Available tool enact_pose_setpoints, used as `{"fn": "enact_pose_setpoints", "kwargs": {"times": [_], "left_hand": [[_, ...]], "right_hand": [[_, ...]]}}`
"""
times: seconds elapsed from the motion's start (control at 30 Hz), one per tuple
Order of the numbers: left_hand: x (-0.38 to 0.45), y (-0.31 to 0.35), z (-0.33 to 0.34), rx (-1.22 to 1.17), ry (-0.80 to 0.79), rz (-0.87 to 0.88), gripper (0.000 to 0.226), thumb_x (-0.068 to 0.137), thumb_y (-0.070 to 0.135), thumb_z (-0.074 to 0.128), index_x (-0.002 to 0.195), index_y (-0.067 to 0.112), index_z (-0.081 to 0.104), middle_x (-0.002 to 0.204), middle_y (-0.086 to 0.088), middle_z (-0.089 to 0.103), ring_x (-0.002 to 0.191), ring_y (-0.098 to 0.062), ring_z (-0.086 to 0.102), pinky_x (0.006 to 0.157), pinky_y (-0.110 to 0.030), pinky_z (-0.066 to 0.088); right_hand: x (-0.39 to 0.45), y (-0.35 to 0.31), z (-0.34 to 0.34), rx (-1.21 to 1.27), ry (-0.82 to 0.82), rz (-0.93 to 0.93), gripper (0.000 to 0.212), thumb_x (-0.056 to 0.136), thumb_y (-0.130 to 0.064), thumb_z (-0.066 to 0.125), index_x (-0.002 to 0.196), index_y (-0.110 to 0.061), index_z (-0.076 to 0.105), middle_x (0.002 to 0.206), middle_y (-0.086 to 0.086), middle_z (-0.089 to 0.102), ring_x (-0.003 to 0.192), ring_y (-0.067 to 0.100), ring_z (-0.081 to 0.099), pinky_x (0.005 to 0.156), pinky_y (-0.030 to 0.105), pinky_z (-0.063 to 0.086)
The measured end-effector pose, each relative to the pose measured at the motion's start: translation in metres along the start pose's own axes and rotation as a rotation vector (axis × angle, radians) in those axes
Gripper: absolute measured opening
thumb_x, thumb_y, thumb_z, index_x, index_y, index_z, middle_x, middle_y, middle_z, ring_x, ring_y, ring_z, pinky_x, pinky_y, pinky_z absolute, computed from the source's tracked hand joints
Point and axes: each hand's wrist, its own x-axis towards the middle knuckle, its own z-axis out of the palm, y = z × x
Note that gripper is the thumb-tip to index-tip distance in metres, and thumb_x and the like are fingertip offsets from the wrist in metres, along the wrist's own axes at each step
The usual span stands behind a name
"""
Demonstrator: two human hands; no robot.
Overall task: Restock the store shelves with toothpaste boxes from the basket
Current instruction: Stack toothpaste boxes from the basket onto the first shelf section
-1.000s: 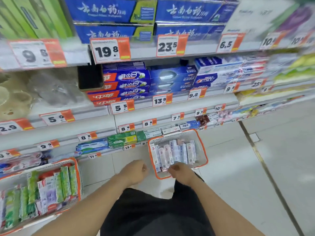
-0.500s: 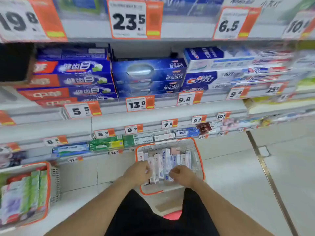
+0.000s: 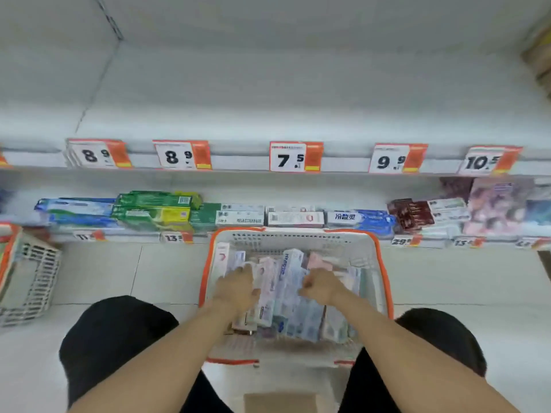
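A white basket with an orange rim (image 3: 383,275) stands on the floor between my knees, packed with several pale toothpaste boxes (image 3: 287,281) set on end. My left hand (image 3: 238,289) is inside it, fingers curled round the left side of a bundle of boxes. My right hand (image 3: 320,286) is curled on the bundle's right side. The low shelf (image 3: 238,163) in front is bare above its price tags. The bottom shelf holds rows of toothpaste boxes (image 3: 155,210).
A second white basket (image 3: 32,278) sits on the floor at the far left. Price tags 8.9, 7.5 (image 3: 295,158), 9.9 and 10.5 line the shelf edge. Dark red and pink packs (image 3: 414,214) fill the bottom shelf's right end. Pale floor tiles lie either side.
The view has dropped low and close to the basket. Both hands went from the basket's near rim down into the boxes and closed on a bundle.
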Motion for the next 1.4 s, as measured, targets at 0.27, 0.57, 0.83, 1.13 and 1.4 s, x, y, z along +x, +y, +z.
{"fn": "enact_pose_setpoints", "kwargs": {"times": [0.27,0.57,0.83,1.13,1.4], "left_hand": [[0.052,0.002,0.077,0.158,0.148,-0.01,0.051,0.088,0.054,0.058,0.12,0.014,0.055,0.125,-0.012,0.045,0.115,-0.031,0.051,0.092,-0.041,0.045],[0.018,-0.012,0.108,0.026,0.124,0.041,0.05,0.084,0.053,0.066,0.114,0.023,0.039,0.124,-0.012,0.038,0.12,-0.033,0.04,0.096,-0.04,0.045],[-0.002,-0.027,0.108,-0.424,0.079,0.098,0.095,0.081,0.017,0.081,0.156,0.031,0.024,0.143,-0.007,0.054,0.123,-0.021,0.056,0.104,-0.035,0.049],[0.0,-0.047,0.077,-0.889,0.219,0.079,0.083,0.07,-0.005,0.086,0.14,0.02,0.047,0.107,0.0,0.062,0.094,-0.01,0.056,0.064,-0.014,0.051],[0.013,-0.053,0.099,-0.578,0.107,-0.12,0.106,0.078,0.033,0.083,0.157,0.017,0.015,0.151,-0.011,0.043,0.136,-0.028,0.046,0.106,-0.038,0.046]], "right_hand": [[0.057,0.006,0.056,0.196,0.304,-0.046,0.033,0.078,-0.031,0.08,0.075,-0.016,0.051,0.08,-0.001,0.056,0.087,0.019,0.06,0.086,0.032,0.054],[0.036,0.003,0.077,0.22,0.253,-0.062,0.067,0.078,-0.023,0.084,0.133,-0.01,0.049,0.13,0.008,0.056,0.113,0.024,0.059,0.092,0.032,0.052],[0.037,-0.016,0.072,0.219,0.187,-0.206,0.105,0.064,-0.015,0.093,0.149,-0.023,0.032,0.14,0.007,0.046,0.128,0.028,0.051,0.106,0.038,0.045],[0.041,-0.014,0.027,0.167,0.15,-0.316,0.061,0.067,-0.024,0.092,0.112,-0.025,0.051,0.119,-0.003,0.056,0.107,0.02,0.057,0.092,0.036,0.052],[0.022,0.001,-0.025,0.225,0.218,-0.232,0.039,0.069,-0.031,0.091,0.094,-0.019,0.064,0.096,-0.004,0.064,0.079,0.011,0.063,0.064,0.024,0.053]]}}
